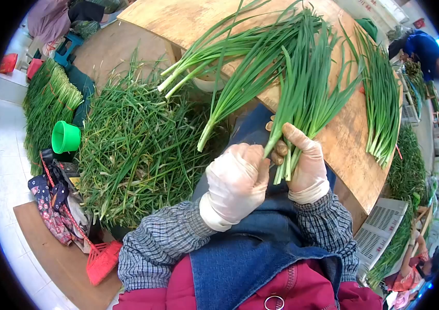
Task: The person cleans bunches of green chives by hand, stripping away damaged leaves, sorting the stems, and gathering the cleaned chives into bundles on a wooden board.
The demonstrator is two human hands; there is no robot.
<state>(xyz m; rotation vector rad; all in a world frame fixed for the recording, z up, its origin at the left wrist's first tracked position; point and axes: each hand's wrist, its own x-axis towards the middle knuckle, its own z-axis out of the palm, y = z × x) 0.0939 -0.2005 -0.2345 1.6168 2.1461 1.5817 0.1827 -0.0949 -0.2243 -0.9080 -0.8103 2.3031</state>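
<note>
My right hand, in a thin whitish glove with bare fingertips showing, is closed around the pale stem ends of a bunch of garlic chives. The long green leaves fan out away from me over the wooden table. Close beside it, my left hand, gloved too, is curled into a fist at the lower end of one chive stalk and appears to pinch it. More loose chives lie over the table edge, stems toward me. A separate row of chives rests at the table's right side.
A big heap of cut green leaves rises at my left. Beyond it are tied green bundles and a green bucket. A red brush lies lower left, a white crate at right. Other people are around the edges.
</note>
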